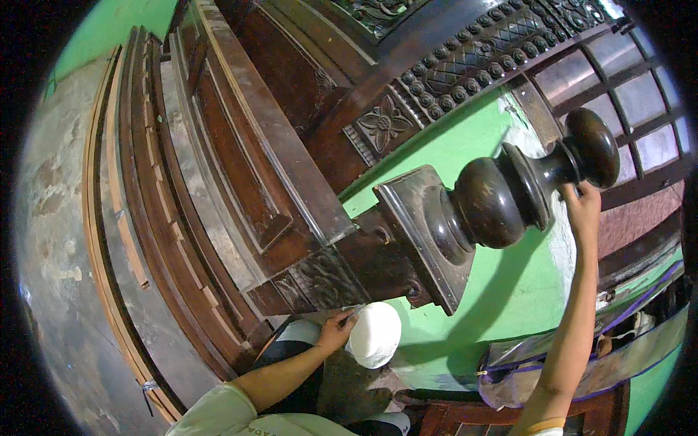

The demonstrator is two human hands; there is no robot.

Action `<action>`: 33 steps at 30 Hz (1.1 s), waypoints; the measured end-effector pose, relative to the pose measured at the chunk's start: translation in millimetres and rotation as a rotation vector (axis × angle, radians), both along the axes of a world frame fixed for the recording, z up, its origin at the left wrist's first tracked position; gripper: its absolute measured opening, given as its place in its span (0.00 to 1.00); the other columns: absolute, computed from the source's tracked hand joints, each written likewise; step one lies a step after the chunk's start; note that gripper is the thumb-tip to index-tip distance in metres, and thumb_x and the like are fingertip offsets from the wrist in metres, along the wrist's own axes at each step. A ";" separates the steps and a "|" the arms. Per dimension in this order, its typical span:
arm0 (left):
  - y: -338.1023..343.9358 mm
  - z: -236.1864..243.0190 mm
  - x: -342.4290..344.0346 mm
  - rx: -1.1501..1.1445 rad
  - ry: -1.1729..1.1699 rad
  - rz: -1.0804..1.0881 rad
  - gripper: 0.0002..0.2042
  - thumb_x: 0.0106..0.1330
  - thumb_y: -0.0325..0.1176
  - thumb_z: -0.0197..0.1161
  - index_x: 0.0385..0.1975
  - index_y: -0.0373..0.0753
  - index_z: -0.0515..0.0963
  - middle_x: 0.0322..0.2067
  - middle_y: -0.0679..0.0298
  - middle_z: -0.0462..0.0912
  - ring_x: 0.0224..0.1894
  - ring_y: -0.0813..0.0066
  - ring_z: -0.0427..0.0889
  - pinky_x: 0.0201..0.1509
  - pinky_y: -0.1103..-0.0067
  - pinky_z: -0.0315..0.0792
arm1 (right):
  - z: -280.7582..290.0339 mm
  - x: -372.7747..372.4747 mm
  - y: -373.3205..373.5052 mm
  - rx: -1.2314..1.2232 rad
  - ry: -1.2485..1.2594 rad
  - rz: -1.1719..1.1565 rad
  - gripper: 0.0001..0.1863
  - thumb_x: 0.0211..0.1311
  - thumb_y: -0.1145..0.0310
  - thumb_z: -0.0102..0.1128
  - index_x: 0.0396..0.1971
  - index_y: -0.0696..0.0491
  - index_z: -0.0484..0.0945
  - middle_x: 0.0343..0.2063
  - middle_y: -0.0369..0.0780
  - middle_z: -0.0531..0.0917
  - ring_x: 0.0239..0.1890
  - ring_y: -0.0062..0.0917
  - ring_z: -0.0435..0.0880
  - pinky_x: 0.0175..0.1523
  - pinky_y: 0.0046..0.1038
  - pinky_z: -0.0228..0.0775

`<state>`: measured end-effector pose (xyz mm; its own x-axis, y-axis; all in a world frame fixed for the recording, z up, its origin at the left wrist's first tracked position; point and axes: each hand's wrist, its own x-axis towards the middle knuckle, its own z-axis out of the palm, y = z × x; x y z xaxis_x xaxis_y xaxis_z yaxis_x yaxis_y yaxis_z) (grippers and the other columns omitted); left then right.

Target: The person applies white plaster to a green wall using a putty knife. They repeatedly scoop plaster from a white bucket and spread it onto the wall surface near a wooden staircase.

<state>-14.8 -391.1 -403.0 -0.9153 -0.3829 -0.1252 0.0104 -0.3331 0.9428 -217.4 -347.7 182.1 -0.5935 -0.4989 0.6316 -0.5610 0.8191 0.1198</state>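
Observation:
My right hand grips the narrow neck of a dark turned wooden post, just below its round knob. The post lies tilted, joined through a square moulded block to a carved wooden panel. My left hand is down by the lower edge of that carved wood, against a white rounded bundle; its fingers are curled, and what they hold is hard to make out.
Long wooden boards lie along the left on a mottled grey floor. More carved furniture fills the top, beside a green wall. A barred window, a transparent purple-edged bag and a wooden cabinet are at right.

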 end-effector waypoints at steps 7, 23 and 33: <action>3.3 9.6 -4.3 -0.062 -0.047 -0.064 0.19 0.67 0.47 0.63 0.52 0.44 0.81 0.47 0.51 0.84 0.48 0.67 0.82 0.55 0.77 0.72 | -32.4 13.3 -43.8 -0.024 0.274 -0.028 0.18 0.58 0.60 0.63 0.34 0.62 0.83 0.26 0.55 0.83 0.30 0.43 0.85 0.40 0.38 0.73; 4.1 -27.4 -9.8 -0.258 0.250 -0.004 0.13 0.68 0.29 0.62 0.50 0.37 0.81 0.37 0.58 0.83 0.39 0.70 0.80 0.49 0.78 0.73 | -109.2 39.6 -38.7 -0.472 0.164 -0.047 0.16 0.62 0.59 0.62 0.31 0.59 0.83 0.24 0.54 0.83 0.28 0.47 0.83 0.35 0.39 0.74; 12.6 -1.0 -3.4 -0.085 0.087 -0.063 0.15 0.70 0.38 0.61 0.52 0.40 0.81 0.40 0.60 0.81 0.45 0.72 0.78 0.54 0.78 0.69 | -126.4 22.6 -40.7 -0.654 0.131 0.177 0.16 0.64 0.59 0.62 0.33 0.59 0.83 0.24 0.51 0.83 0.24 0.41 0.82 0.33 0.36 0.72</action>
